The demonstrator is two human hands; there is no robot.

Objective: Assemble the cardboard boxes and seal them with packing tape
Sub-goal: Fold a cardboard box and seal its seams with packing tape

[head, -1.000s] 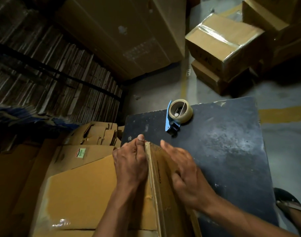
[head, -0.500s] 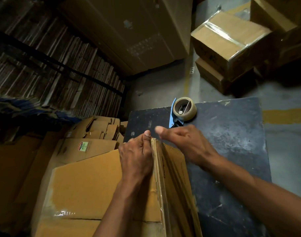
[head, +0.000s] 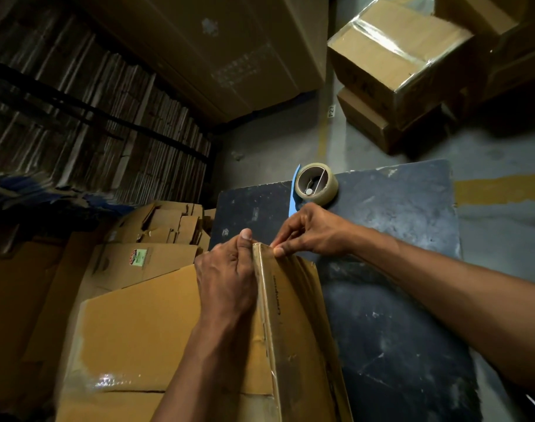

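Observation:
A brown cardboard box (head: 293, 315) stands on edge against the dark table (head: 397, 269), a strip of clear tape running along its raised ridge. My left hand (head: 226, 278) grips the ridge from the left, thumb up at the far corner. My right hand (head: 312, 229) pinches the far corner of the box at the tape end with thumb and fingertips. A roll of clear packing tape in a blue dispenser (head: 315, 185) lies on the table just beyond my right hand.
Flattened cardboard (head: 138, 324) lies left of the box, with more folded cartons (head: 156, 229) behind it. Taped boxes (head: 394, 62) are stacked on the concrete floor at the far right. Shelves of flat cardboard (head: 77, 126) fill the left.
My right hand has moved from the box's right face up to its far corner and now pinches there. My left hand keeps its grip on the ridge.

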